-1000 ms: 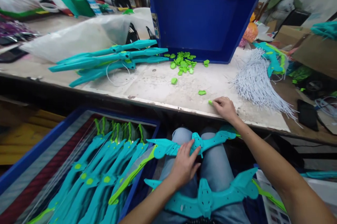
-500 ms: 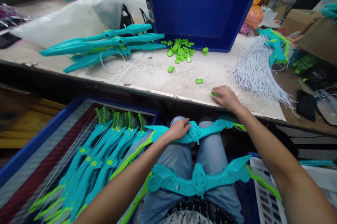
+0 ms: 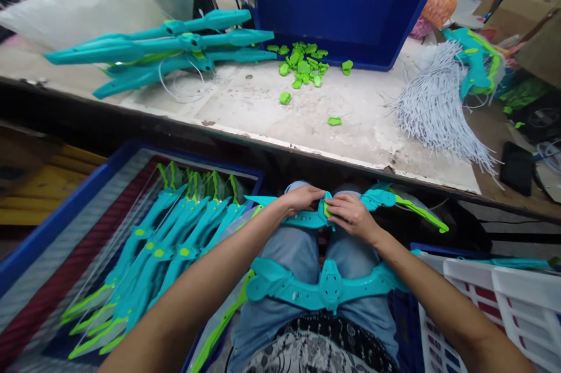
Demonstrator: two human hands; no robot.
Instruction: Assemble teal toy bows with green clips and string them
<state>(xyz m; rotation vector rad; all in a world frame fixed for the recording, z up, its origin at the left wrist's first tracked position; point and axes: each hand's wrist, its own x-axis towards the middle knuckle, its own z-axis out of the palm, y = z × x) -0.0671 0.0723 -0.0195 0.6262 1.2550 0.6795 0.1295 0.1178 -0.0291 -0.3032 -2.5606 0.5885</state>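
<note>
right hand [image 3: 353, 215] has moved from the tabletop [image 3: 368, 136] to the lap [image 3: 287, 247], its narrow grip now on a small green piece [image 3: 326, 210] at the middle of the far teal bow-shaped part [image 3: 309, 220], which the left hand [image 3: 304, 197] pinches there, so both apparently meet.

The hands [image 3: 354, 216] partly cover the small green piece [image 3: 326, 208] at the middle of the teal frame [image 3: 309, 220], can't tell whether it's seated! Up top, the edge crops the blue bin [image 3: 326, 4].

Table [image 3: 368, 139] (scuffed) | teal frames [image 3: 100, 48] | green pieces [image 3: 304, 67] | white strings [image 3: 433, 104] | blue bin [image 3: 337, 10]
</note>
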